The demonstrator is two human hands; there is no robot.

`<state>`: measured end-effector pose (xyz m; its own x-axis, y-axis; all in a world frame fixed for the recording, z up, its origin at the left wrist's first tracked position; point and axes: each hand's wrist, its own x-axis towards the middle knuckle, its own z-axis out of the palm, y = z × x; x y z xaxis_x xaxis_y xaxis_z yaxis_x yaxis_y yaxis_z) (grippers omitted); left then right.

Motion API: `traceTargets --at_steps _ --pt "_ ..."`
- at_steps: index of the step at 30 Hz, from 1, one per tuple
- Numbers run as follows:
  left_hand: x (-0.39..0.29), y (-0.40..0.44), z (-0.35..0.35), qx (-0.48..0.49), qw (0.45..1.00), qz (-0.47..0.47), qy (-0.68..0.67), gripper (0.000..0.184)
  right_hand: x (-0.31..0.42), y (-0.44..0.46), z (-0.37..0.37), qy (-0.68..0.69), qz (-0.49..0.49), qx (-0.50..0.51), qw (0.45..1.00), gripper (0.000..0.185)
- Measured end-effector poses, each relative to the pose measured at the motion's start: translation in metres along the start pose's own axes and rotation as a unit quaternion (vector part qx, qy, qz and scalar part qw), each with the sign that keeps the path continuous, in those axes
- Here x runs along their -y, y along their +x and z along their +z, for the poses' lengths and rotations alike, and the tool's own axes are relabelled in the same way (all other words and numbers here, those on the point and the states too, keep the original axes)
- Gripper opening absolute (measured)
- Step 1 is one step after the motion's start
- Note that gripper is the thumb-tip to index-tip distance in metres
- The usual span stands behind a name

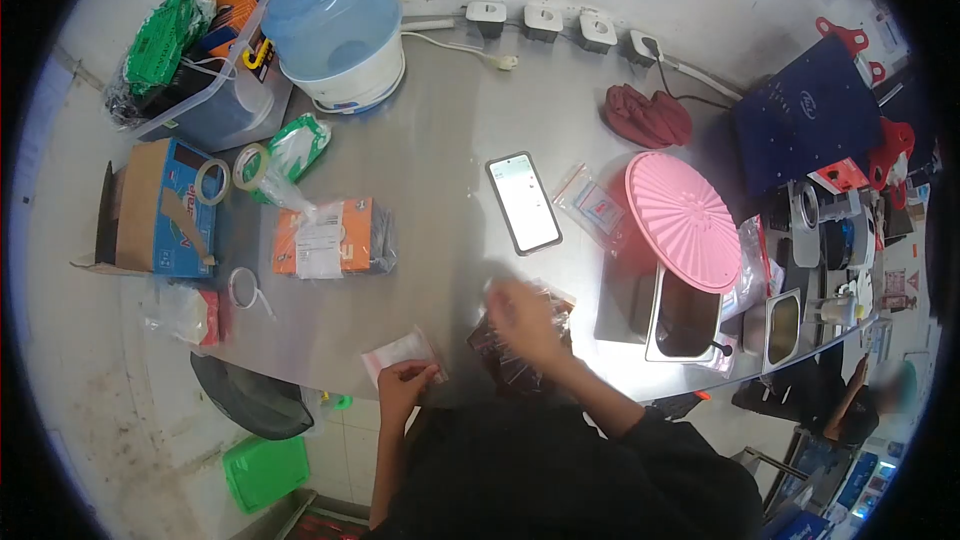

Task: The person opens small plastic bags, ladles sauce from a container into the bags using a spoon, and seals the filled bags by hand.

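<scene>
Black clothing (570,470) is nearest. Beyond it, the left hand (408,380) pinches a small clear bag (402,349) at the tabletop's (430,190) front edge, its long axis partly covered. Dark packets (490,352) lie right of that bag, nearer the blurred right hand (522,318), whose grip I cannot tell.

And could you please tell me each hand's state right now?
Left hand: closed, apparently pinching a small clear bag.
Right hand: blurred over the dark brown packets; open or closed cannot be told.
</scene>
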<state>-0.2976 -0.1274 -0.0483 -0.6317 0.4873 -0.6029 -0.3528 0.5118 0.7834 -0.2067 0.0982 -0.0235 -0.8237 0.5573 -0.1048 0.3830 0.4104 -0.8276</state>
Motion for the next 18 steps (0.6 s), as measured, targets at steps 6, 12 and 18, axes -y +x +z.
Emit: traceTargets --at_steps 6,12,18 --pt "0.007 -0.013 -0.004 0.036 0.994 -0.048 -0.087 0.015 0.025 -0.052 0.054 0.116 -0.035 0.172 0.978 0.027" --pt "0.006 -0.020 0.003 0.063 0.983 -0.054 -0.164 0.014 0.030 -0.055 0.053 0.085 -0.043 0.221 0.971 0.027" --pt "-0.003 -0.025 0.004 0.093 0.992 -0.044 -0.080 0.015 0.024 -0.062 0.055 0.159 -0.001 0.235 0.959 0.027"
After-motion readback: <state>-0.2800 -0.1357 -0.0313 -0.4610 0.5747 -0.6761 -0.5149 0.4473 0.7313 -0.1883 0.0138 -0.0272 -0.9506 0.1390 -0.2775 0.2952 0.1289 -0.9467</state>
